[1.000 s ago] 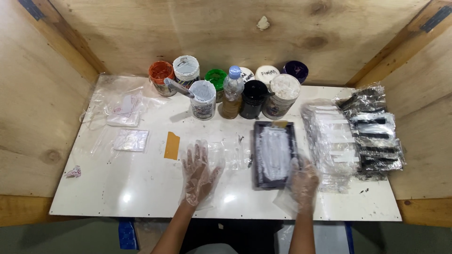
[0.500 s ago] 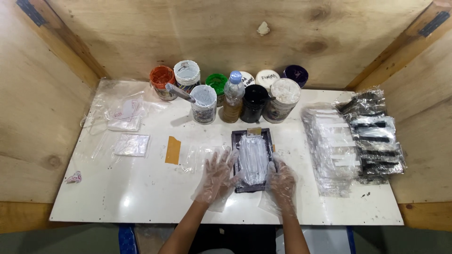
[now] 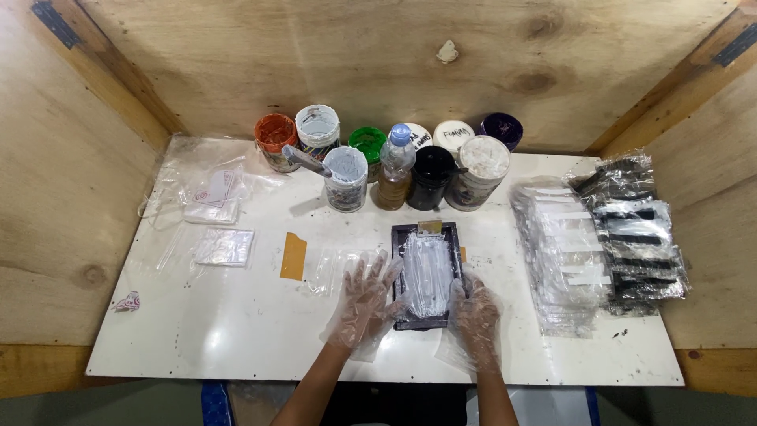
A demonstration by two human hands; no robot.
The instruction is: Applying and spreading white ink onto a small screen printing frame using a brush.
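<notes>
While both gloved hands lie flat and open at lower centre, left hand (image 3: 364, 304) and right hand (image 3: 474, 315) flank the dark tray (image 3: 426, 274), steadying it on the desk (image 3: 236, 331).

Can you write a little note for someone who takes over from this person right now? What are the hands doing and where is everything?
Left hand: in a clear plastic glove, fingers spread, flat against the left edge of the dark rectangular frame with a clear plastic sheet in it.
Right hand: gloved too, at the frame's lower right corner.
The frame lies flat mid-table, below the row of paint jars and the small plastic bottle with a blue cap.
Stack of clear and black packets lies to the right; an orange tape strip and small clear bags to the left.
Done: frame sits between both hands.
Left: cannot tell from this view.
</notes>
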